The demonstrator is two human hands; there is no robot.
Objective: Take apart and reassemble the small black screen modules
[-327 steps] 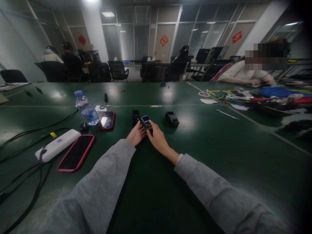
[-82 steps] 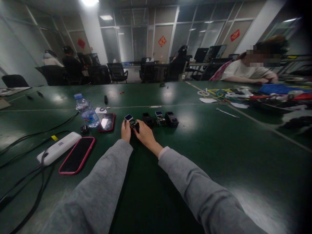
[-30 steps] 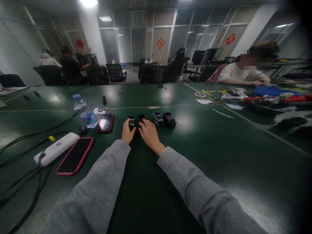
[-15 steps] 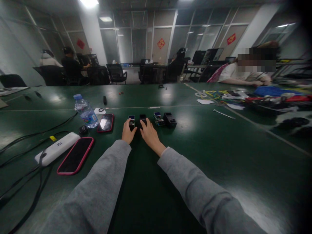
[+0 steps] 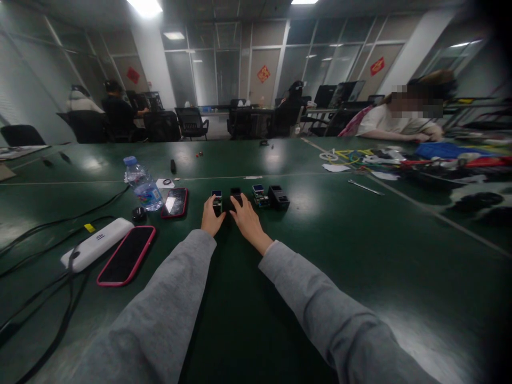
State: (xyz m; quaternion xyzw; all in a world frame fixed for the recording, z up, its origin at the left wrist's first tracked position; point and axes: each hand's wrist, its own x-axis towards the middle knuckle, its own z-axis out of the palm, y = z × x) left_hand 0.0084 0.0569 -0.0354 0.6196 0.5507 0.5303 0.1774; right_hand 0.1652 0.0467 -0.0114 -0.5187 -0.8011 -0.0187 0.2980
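On the bench (image 5: 320,240), the left hand (image 5: 210,220) pinches the screen module (image 5: 216,196) while the right hand (image 5: 247,220) rests flat-fingered, grip unclosed, on the black case (image 5: 235,192); best hold both steady.

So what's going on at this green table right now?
A person in grey sleeves works on small electronics on the green table. The left hand touches a small screen module standing upright; the right hand touches a black casing beside it. A second screen module and a second black casing sit just to the right, untouched. A water bottle stands further left.
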